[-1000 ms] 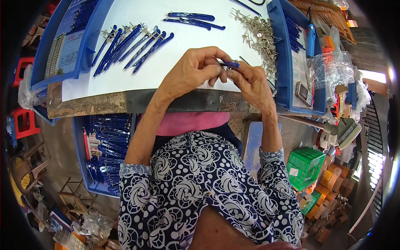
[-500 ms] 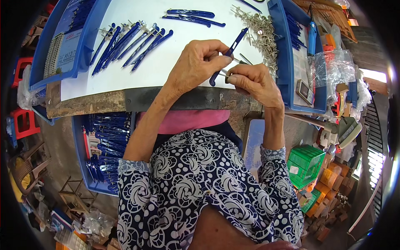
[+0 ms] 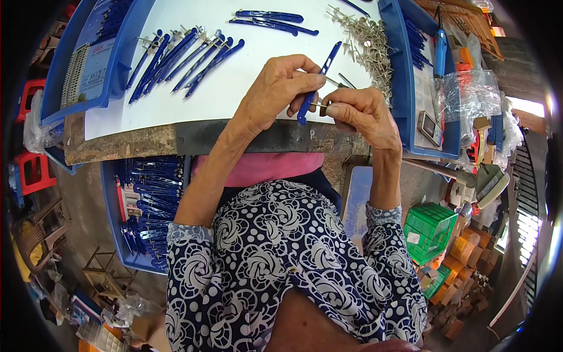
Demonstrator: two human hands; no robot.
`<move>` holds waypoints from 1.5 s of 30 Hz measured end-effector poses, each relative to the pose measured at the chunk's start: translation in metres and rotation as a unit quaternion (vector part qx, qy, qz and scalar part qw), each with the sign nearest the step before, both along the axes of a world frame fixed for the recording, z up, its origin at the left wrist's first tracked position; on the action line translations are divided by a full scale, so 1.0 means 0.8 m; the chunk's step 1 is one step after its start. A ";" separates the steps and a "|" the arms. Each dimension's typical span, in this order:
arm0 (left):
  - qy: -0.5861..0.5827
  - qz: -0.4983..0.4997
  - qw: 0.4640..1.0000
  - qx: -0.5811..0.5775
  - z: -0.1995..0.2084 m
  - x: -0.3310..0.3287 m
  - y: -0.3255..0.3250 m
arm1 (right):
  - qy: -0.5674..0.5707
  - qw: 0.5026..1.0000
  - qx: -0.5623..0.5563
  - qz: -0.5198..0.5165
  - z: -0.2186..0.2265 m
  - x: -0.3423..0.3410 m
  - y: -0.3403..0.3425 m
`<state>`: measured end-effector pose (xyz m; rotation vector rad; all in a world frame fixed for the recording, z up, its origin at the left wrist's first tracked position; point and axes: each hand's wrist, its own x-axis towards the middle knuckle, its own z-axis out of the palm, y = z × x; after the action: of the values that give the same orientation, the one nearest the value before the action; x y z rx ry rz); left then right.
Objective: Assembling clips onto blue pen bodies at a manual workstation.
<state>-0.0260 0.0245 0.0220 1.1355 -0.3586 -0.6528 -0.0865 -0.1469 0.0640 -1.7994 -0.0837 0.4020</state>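
Observation:
Over the near edge of the white work surface, my left hand point(image 3: 279, 88) pinches a slim blue slotted strip point(image 3: 329, 58) with a rounded lower end. Close beside it, my right hand point(image 3: 365, 116) is closed on a thin metal rod point(image 3: 317, 105) with a dark part by the fingertips. The rod's left end meets the strip; the fingers hide the exact contact. Thin dark-ended rods point(image 3: 346, 80) show just above the right hand, and I cannot tell whether they are held. Similar blue strips with metal pieces point(image 3: 185, 61) lie left of my hands. Beyond the right hand is a pile of small metal pins point(image 3: 366, 44).
Blue trays stand at the left point(image 3: 120, 64) and right point(image 3: 401, 76) of the surface. More blue strips point(image 3: 270, 20) lie at the far side. A blue screwdriver-like tool point(image 3: 439, 53) rests on the right tray. Below the table edge, another blue bin point(image 3: 120, 234) holds many strips.
The blue strip has shifted slightly left and turned, showing more of its broad face. My left fingers have changed position on it; the right hand stays close with the rod against the strip.

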 end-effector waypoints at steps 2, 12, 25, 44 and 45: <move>0.006 0.000 1.000 -0.005 -0.002 0.000 0.000 | -0.015 0.999 -0.026 0.010 0.001 0.000 0.000; 0.002 -0.006 1.000 0.014 -0.012 0.000 0.003 | -0.112 0.987 -0.110 0.025 -0.007 -0.003 0.003; 0.077 -0.057 0.993 -0.067 -0.008 -0.007 0.013 | -0.161 0.979 -0.105 -0.073 -0.015 -0.008 0.006; -0.026 0.021 0.999 -0.017 -0.011 -0.012 0.006 | -0.188 0.962 -0.163 -0.110 -0.030 -0.011 0.015; -0.042 0.018 0.999 0.002 -0.011 -0.011 0.006 | -0.240 0.952 -0.164 -0.097 -0.037 -0.009 0.013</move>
<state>-0.0351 0.0296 0.0132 1.1726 -0.4072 -0.5752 -0.0939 -0.1363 0.0342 -2.1816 -0.1858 -0.1833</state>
